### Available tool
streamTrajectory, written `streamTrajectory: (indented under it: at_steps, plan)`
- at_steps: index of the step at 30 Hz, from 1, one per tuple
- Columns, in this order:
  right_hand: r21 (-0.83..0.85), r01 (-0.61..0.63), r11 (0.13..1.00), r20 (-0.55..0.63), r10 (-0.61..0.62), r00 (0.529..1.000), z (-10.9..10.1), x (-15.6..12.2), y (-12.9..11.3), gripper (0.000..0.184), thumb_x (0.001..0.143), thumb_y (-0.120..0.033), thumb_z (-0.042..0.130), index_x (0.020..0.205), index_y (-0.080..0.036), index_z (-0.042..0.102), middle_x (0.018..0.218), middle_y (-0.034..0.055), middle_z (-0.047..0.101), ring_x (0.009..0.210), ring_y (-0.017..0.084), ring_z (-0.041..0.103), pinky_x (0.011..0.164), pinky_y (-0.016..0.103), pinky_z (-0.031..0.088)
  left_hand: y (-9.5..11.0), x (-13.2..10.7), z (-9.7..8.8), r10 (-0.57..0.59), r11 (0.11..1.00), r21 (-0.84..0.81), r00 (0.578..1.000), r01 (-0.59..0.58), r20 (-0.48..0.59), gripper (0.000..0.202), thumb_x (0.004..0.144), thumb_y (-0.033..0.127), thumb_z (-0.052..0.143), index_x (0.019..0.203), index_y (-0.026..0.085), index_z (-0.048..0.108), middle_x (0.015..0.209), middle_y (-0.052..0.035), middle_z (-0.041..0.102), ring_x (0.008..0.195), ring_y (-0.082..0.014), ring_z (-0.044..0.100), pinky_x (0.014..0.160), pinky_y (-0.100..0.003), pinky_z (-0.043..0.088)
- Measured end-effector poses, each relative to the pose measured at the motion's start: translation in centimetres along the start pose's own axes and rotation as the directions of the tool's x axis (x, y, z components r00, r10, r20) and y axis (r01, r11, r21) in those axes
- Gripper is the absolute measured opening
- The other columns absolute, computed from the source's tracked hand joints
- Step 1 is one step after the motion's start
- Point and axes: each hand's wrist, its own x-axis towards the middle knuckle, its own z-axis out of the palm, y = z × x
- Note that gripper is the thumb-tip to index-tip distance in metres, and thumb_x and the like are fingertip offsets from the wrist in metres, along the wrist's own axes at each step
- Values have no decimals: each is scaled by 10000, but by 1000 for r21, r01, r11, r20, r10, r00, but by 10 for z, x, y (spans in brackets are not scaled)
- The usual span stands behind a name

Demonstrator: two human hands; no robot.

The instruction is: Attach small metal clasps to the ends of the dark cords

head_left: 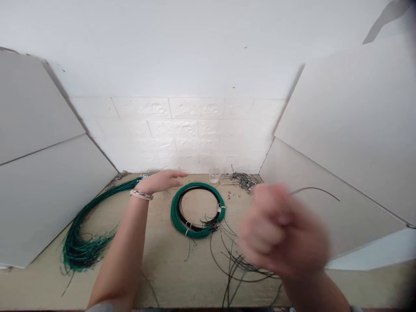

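Observation:
My left hand (pixel 160 180) reaches forward over the table, fingers stretched out and apart, holding nothing, just left of a coil of green and black cords (pixel 197 210). It wears a bracelet (pixel 141 195) at the wrist. My right hand (pixel 282 229) is raised close to the camera and blurred by motion; it is closed in a fist on a thin black cord (pixel 313 189) that arcs out to the right. Loose black cords (pixel 234 264) lie on the table beneath it.
A long bundle of green cords (pixel 86 236) lies at the left of the wooden table (pixel 165 260). A small clear glass (pixel 214 176), tiny metal parts (pixel 234 196) and a pile of dark wire bits (pixel 244 180) sit at the back. White panels wall in both sides.

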Motion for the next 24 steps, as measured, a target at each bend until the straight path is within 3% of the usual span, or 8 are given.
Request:
streamTrajectory:
  at_steps: [3, 5, 7, 9, 13, 17, 20, 24]
  plan:
    - [-176, -369, 913, -83, 359, 930, -20, 23, 29, 306, 873, -343, 385, 609, -187, 373, 440, -90, 203, 366, 47, 143, 335, 154, 230, 35, -29, -5, 202, 954, -220, 979, -203, -27, 435, 832, 472, 411, 1113, 201, 605, 1207, -62, 573, 1130, -207, 498, 974, -322, 349]
    - [-218, -485, 847, -121, 470, 874, -32, 34, 40, 306, 869, -352, 386, 612, -185, 367, 436, -95, 208, 363, 44, 128, 331, 151, 219, 57, -45, -3, 377, 849, -423, 924, -317, 62, 492, 860, 495, 333, 1053, 161, 639, 1095, -93, 635, 1014, -206, 575, 892, -319, 425]
    - [-239, -547, 803, -132, 531, 837, -40, 41, 45, 315, 865, -366, 385, 608, -186, 352, 430, -99, 210, 358, 43, 116, 325, 150, 214, 71, -54, 0, 490, 790, -504, 854, -349, 175, 418, 840, 442, 435, 1021, 136, 656, 1014, -102, 666, 935, -205, 606, 826, -296, 462]
    - [-251, -553, 795, -127, 539, 833, -43, 43, 44, 324, 866, -378, 376, 605, -188, 346, 427, -100, 213, 353, 44, 119, 321, 152, 224, 75, -57, 2, 496, 787, -519, 842, -333, 212, 306, 826, 335, 505, 1006, 144, 662, 964, -87, 681, 885, -186, 618, 790, -272, 473]
    - [-264, -466, 845, -94, 458, 884, -46, 42, 37, 334, 864, -391, 379, 601, -188, 348, 423, -100, 224, 343, 43, 138, 319, 156, 260, 63, -47, 7, 456, 663, -686, 888, -299, 55, 207, 777, 257, 576, 945, 167, 658, 938, -84, 683, 878, -188, 626, 826, -332, 470]
    - [-274, -514, 813, -82, 512, 855, -51, 45, 37, 347, 854, -416, 389, 594, -188, 348, 412, -95, 254, 336, 45, 170, 322, 161, 292, 59, -37, 17, 569, 481, -844, 817, -238, 95, 342, 721, 427, 612, 903, 145, 676, 1032, -125, 655, 1008, -279, 578, 891, -433, 423]
    - [-292, -561, 775, -59, 571, 819, -56, 48, 41, 348, 859, -420, 381, 603, -186, 366, 408, -90, 281, 330, 46, 193, 327, 168, 314, 66, -34, 27, 609, 480, -862, 769, -163, 194, 421, 752, 473, 550, 941, 121, 684, 1082, -146, 630, 1070, -296, 538, 890, -398, 423]
    - [-265, -534, 803, -66, 538, 841, -59, 48, 41, 347, 880, -423, 340, 637, -183, 404, 413, -89, 286, 329, 45, 192, 330, 168, 315, 65, -28, 32, 550, 462, -876, 820, -137, 162, 360, 801, 339, 482, 987, 96, 671, 1078, -152, 631, 1024, -264, 567, 869, -359, 438]
